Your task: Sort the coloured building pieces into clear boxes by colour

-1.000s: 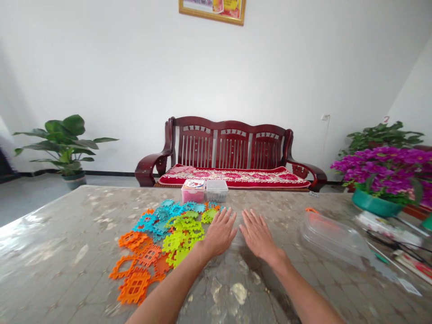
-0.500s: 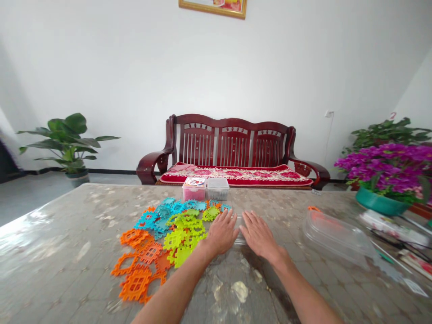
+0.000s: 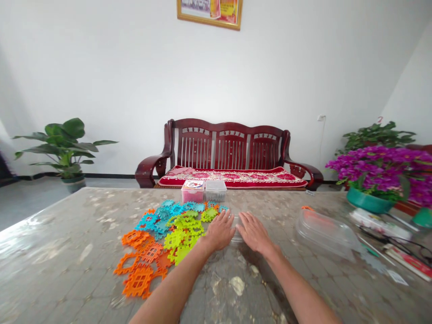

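Note:
My left hand (image 3: pixel 220 231) lies palm down beside the green plastic pieces (image 3: pixel 184 234), its fingers stretched forward. Close to its right, my right hand (image 3: pixel 254 231) is also palm down with fingers extended. Between and partly under the two hands shows a clear plastic item (image 3: pixel 237 236), mostly hidden. Neither hand grips anything visible. Blue pieces (image 3: pixel 165 213) lie behind the green ones, and orange pieces (image 3: pixel 137 279) spread nearer on the left.
Two small clear boxes, one with pink contents (image 3: pixel 192 194) and one greyish (image 3: pixel 215 194), stand at the table's back. On the right are a clear container (image 3: pixel 326 231), glasses (image 3: pixel 398 243) and purple flowers (image 3: pixel 384 168) in a teal pot.
The whole view has shifted slightly, with more of the wall picture showing. Both hands keep nearly the same pose over the table.

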Motion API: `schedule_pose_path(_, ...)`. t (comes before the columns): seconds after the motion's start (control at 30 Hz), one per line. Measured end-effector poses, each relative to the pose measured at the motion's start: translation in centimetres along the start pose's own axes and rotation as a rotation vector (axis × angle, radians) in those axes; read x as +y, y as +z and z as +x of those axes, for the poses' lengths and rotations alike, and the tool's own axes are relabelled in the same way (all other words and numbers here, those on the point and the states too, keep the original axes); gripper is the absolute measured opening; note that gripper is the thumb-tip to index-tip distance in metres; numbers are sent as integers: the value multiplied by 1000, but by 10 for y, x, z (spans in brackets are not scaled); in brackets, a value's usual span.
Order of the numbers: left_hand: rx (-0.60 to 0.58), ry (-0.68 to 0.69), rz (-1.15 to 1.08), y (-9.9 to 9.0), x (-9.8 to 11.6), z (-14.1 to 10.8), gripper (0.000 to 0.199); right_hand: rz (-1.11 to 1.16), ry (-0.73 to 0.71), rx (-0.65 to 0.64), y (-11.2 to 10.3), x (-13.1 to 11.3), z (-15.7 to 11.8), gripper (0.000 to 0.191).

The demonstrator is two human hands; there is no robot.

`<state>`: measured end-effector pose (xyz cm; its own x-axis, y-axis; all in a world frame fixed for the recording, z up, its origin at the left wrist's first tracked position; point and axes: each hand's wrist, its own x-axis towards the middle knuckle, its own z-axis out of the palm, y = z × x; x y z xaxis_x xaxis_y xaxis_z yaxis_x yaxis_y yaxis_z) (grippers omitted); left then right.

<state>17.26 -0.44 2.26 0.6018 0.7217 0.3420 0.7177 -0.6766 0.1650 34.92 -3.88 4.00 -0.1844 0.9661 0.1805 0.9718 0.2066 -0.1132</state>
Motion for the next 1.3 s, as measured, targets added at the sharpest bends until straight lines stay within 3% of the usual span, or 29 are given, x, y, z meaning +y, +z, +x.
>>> schedule_pose_path(0.1,17,-12,-44,1,-6,0,46,4,20,-38,-13,-5,-2,57)
schedule_pose_path(0.2,75,-142,-59,0,-16,-8,51,9,-54,71,-20,-18,-10,57)
schedule_pose_path(0.33,126,-304,-40,-7,-29,-24,49,41,-238,82,-11,-38,-24,59)
schedule_pose_path(0.43,121,-323,-11,-10,-33,-37,44,38,-289,41,-2,-37,-27,52)
schedule_pose_path(0.53,49,-325,97,-9,-32,-49,48,16,-253,45,1,-15,-20,52)
schedule_pose_path(0.73,-62,-316,192,-12,-30,-62,50,-55,-97,62,-6,60,5,54)
schedule_pose_path(0.87,-79,-286,189,-22,-38,-71,49,-129,61,45,-9,102,18,58)
schedule_pose_path(0.97,-51,-264,189,-30,-50,-83,47,-167,148,75,-11,114,23,65)
schedule_pose_path(1.03,-43,-241,175,-35,-61,-93,45,-169,156,154,-12,109,24,69)
schedule_pose_path(1.13,-48,-202,161,-44,-77,-106,42,-110,32,262,-9,80,31,66)
schedule_pose_path(1.3,-98,-103,197,-61,-104,-121,39,12,-175,168,14,2,60,53)
